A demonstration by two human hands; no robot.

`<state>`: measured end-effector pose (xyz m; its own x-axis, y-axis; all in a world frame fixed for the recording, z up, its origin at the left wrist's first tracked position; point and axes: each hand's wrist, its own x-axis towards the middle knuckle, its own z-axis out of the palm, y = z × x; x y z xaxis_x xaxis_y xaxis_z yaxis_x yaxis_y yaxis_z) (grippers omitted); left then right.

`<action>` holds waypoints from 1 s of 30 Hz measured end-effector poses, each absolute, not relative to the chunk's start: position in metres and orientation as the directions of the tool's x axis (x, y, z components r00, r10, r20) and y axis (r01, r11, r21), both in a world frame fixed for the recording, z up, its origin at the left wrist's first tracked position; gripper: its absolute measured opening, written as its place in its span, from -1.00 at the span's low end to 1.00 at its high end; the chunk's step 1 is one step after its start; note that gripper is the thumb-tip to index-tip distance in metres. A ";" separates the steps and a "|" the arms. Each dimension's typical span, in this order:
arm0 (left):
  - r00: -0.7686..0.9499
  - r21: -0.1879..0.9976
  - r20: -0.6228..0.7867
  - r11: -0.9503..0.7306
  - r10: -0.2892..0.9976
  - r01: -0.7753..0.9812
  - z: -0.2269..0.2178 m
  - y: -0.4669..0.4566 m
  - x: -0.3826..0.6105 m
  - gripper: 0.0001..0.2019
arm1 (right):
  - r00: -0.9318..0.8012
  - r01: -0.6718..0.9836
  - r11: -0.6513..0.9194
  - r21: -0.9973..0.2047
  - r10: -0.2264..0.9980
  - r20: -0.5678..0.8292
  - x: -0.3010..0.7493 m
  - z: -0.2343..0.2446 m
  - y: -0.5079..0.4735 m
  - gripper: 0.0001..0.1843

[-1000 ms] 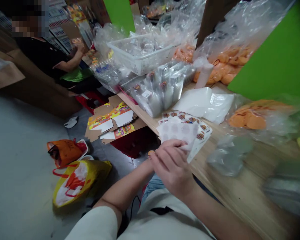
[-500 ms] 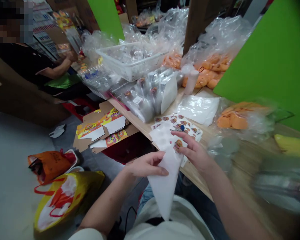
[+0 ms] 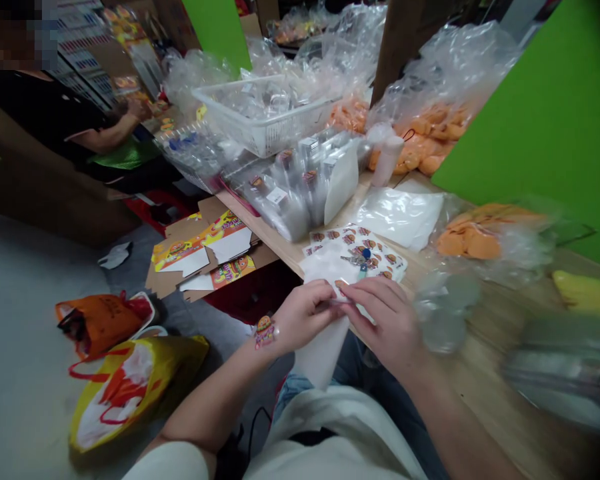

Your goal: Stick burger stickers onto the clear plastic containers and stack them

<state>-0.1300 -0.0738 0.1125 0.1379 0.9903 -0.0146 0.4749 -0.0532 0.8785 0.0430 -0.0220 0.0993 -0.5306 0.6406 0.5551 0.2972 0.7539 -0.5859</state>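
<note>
Left hand (image 3: pixel 300 317): fingers pinched narrow on a white sheet (image 3: pixel 320 357), which hangs below them toward the lap.
Right hand (image 3: pixel 391 317): fingertips drawn together at a small printed sticker (image 3: pixel 340 285), just beside the left fingertips; whether it is free of the sheet I cannot tell.
Left wrist: a burger sticker (image 3: pixel 264 331) on the skin, behind the fingers.
Beyond the fingers: burger sticker sheets (image 3: pixel 380 243) on the table (image 3: pixel 490 400), a small metal bunch (image 3: pixel 353 259) on top; farther, clear packs (image 3: pixel 300 200) and a white basket (image 3: pixel 275 127).
Right of the fingers: clear round pieces (image 3: pixel 447 313), then bagged orange pieces (image 3: pixel 470 241).
Left of the fingers: printed cardboard (image 3: pixel 195 247); lower, a yellow bag (image 3: pixel 180 377).
</note>
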 end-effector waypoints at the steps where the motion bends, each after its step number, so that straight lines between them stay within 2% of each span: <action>1: 0.180 0.846 0.023 -0.115 0.983 0.521 0.115 -0.075 -0.130 -0.80 | -0.562 0.253 0.726 -0.639 0.648 0.514 0.044 0.099 -0.022 -0.75; 4: 0.287 0.804 0.075 -0.228 0.955 0.549 0.123 -0.080 -0.128 -0.80 | -0.626 0.201 0.507 -0.838 0.724 0.288 0.050 0.098 -0.016 -0.83; 6: 0.298 0.805 0.071 -0.231 0.952 0.547 0.126 -0.081 -0.128 -0.80 | -0.655 0.217 0.337 -0.916 0.746 0.120 0.055 0.098 -0.009 -0.83; 8: 0.278 0.811 0.040 -0.194 0.960 0.553 0.125 -0.080 -0.127 -0.80 | -0.579 0.243 0.220 -0.945 0.815 0.041 0.059 0.101 -0.002 -0.79; 9: 0.257 0.816 0.017 -0.162 0.966 0.555 0.124 -0.078 -0.127 -0.80 | -0.469 0.256 0.201 -0.946 0.881 0.060 0.059 0.102 0.000 -0.77; 11: 0.204 0.823 -0.033 -0.089 0.978 0.561 0.118 -0.074 -0.125 -0.85 | -0.138 0.321 0.296 -0.900 0.954 0.264 0.055 0.107 -0.001 -0.77; 12: 0.184 0.824 -0.052 -0.062 0.982 0.563 0.115 -0.073 -0.123 -0.86 | -0.021 0.392 0.400 -0.829 0.904 0.427 0.050 0.109 -0.005 -0.80; 13: 0.170 0.831 -0.061 -0.044 0.984 0.554 0.111 -0.072 -0.122 -0.87 | -0.007 0.470 0.520 -0.713 0.810 0.587 0.043 0.111 -0.011 -0.80; 14: 0.158 0.841 -0.063 -0.033 0.985 0.539 0.107 -0.071 -0.121 -0.87 | -0.101 0.520 0.645 -0.560 0.697 0.710 0.035 0.114 -0.019 -0.76; 15: 0.146 0.853 -0.061 -0.024 0.987 0.522 0.103 -0.071 -0.120 -0.87 | -0.255 0.511 0.759 -0.403 0.581 0.773 0.028 0.116 -0.027 -0.70; 16: 0.130 0.864 -0.059 -0.015 0.990 0.503 0.100 -0.072 -0.120 -0.87 | -0.404 0.459 0.841 -0.285 0.484 0.777 0.021 0.118 -0.036 -0.65; 17: 0.110 0.874 -0.056 -0.005 0.992 0.486 0.098 -0.072 -0.121 -0.87 | -0.516 0.397 0.889 -0.228 0.422 0.746 0.017 0.121 -0.043 -0.63; 18: 0.089 0.878 -0.052 0.003 0.995 0.479 0.096 -0.073 -0.122 -0.86 | -0.591 0.341 0.912 -0.229 0.398 0.702 0.016 0.123 -0.048 -0.61; 20: 0.072 0.889 -0.047 0.009 0.996 0.457 0.096 -0.074 -0.126 -0.83 | -0.647 0.269 0.892 -0.364 0.447 0.618 0.023 0.126 -0.049 -0.53; 22: 0.084 0.943 -0.099 0.067 0.991 0.326 0.099 -0.074 -0.130 -0.80 | -0.571 0.262 0.779 -0.569 0.601 0.559 0.038 0.125 -0.037 -0.46; 24: 0.184 0.975 -0.220 0.209 0.958 0.077 0.102 -0.074 -0.135 -0.76 | -0.400 0.204 0.574 -0.793 0.788 0.468 0.051 0.118 -0.017 -0.42; 25: 0.269 0.955 -0.272 0.294 0.924 -0.043 0.103 -0.074 -0.137 -0.74 | -0.377 0.132 0.439 -0.889 0.852 0.364 0.055 0.113 -0.006 -0.42; 26: 0.352 0.922 -0.299 0.363 0.887 -0.131 0.103 -0.074 -0.140 -0.72 | -0.447 0.046 0.283 -0.958 0.864 0.234 0.058 0.107 0.004 -0.41; 27: 0.416 0.893 -0.304 0.409 0.857 -0.190 0.104 -0.075 -0.143 -0.70 | -0.580 -0.027 0.112 -0.993 0.808 0.107 0.060 0.101 0.013 -0.40; 28: 0.451 0.873 -0.300 0.432 0.841 -0.224 0.104 -0.075 -0.147 -0.70 | -0.716 -0.072 -0.053 -0.996 0.698 0.014 0.061 0.096 0.019 -0.40; 30: 0.425 0.854 -0.311 0.446 0.850 -0.267 0.103 -0.076 -0.154 -0.71 | -0.858 -0.117 -0.292 -0.949 0.512 -0.051 0.062 0.089 0.024 -0.35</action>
<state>-0.1541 -0.0758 0.1029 0.4253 0.8499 -0.3111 -0.2674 0.4463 0.8540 0.0621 0.0244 0.0894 -0.8577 0.5115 -0.0515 -0.1172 -0.2921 -0.9492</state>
